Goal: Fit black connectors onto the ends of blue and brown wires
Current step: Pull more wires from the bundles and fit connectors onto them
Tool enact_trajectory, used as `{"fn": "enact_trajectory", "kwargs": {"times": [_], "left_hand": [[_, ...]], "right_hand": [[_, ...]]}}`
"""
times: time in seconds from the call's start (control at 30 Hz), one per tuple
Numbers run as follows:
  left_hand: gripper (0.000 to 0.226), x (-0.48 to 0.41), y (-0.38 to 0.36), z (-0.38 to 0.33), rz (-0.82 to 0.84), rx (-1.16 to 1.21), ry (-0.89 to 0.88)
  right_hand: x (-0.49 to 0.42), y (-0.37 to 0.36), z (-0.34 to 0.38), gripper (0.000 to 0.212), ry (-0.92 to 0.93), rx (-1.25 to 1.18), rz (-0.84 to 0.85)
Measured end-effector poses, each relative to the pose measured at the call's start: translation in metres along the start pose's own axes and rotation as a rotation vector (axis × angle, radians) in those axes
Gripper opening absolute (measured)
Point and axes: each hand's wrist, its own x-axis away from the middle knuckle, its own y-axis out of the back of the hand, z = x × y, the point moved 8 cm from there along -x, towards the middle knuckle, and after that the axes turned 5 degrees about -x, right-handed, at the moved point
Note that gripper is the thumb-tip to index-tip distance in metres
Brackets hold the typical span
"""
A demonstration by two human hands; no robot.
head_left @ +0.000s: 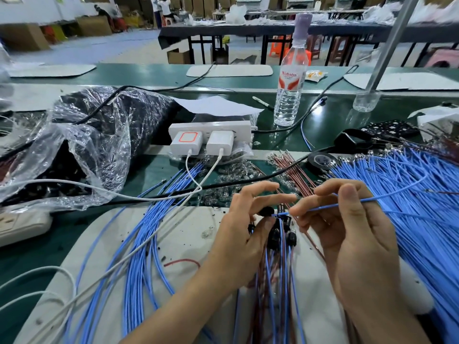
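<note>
Near the middle of a green workbench, the left hand [242, 234] pinches a black connector [266, 211] between thumb and fingers. The right hand [347, 234] pinches a single blue wire [352, 202] just beside it, the wire's tip meeting the connector. Finished connectors [274, 238] hang below; a loose blue wire pile [409, 194] lies right.

Two hands, left [244, 229] and right [347, 234], one water bottle [290, 78], two white chargers [202, 142], around five black connectors [274, 238], blue wires [409, 184] way too many to count.
</note>
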Motion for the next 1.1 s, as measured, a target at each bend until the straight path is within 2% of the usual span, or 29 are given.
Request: {"fn": "enact_trajectory", "kwargs": {"times": [0.17,0.5,0.63,0.77,0.87,1.0,1.1], "left_hand": [[0.05,0.001,-0.002,0.002,0.018,0.036,0.023],[0.049,0.002,-0.009,0.012,0.054,0.03,0.018],[0.054,0.004,-0.01,0.005,0.075,-0.041,-0.062],[0.065,0.004,-0.011,-0.002,0.081,-0.096,-0.109],[0.076,0.004,-0.011,-0.005,0.102,-0.155,-0.127],[0.075,0.009,-0.013,-0.013,0.117,-0.221,-0.197],[0.077,0.008,-0.011,-0.011,0.111,-0.202,-0.182]], "right_hand": [[0.001,-0.001,0.003,0.024,0.018,-0.002,-0.003],[0.005,-0.011,0.006,0.028,0.078,0.179,0.071],[0.005,-0.011,-0.001,0.037,0.068,0.335,0.095],[0.006,-0.011,-0.005,0.03,0.125,0.568,0.114],[0.005,-0.01,-0.012,0.023,0.08,0.646,0.127],[0.005,-0.009,-0.025,0.026,-0.018,0.786,0.167],[0.004,-0.007,-0.027,0.021,-0.05,0.766,0.162]]}}
